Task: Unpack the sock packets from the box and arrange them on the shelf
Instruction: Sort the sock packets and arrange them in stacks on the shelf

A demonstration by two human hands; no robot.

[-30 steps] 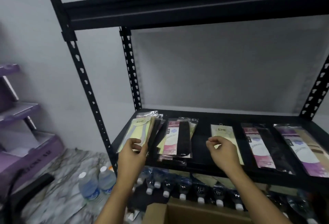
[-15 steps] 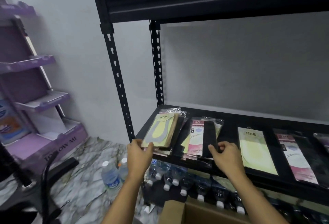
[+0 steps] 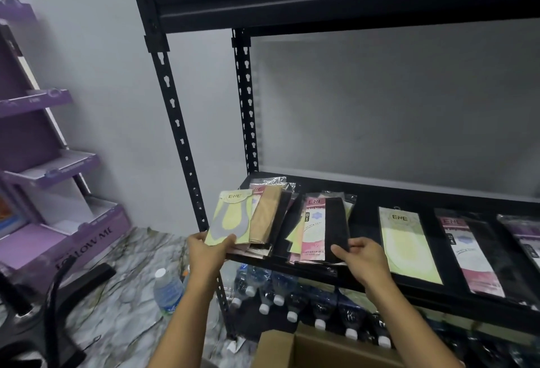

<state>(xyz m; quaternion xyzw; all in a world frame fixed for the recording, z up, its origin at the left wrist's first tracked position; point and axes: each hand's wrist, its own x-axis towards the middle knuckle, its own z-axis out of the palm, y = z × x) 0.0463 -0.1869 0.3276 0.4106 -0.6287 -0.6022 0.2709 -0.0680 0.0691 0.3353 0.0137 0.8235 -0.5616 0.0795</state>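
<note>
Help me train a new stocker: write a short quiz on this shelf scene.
1. True or false: the left hand grips the yellow-grey packet at the left end of the shelf.
2. The right hand pinches: A the pink-and-black packet, B a bottle cap, C the box flap.
3. Fill in: the bottles lie ___ the shelf.
Key: 1 true; 2 A; 3 under.
</note>
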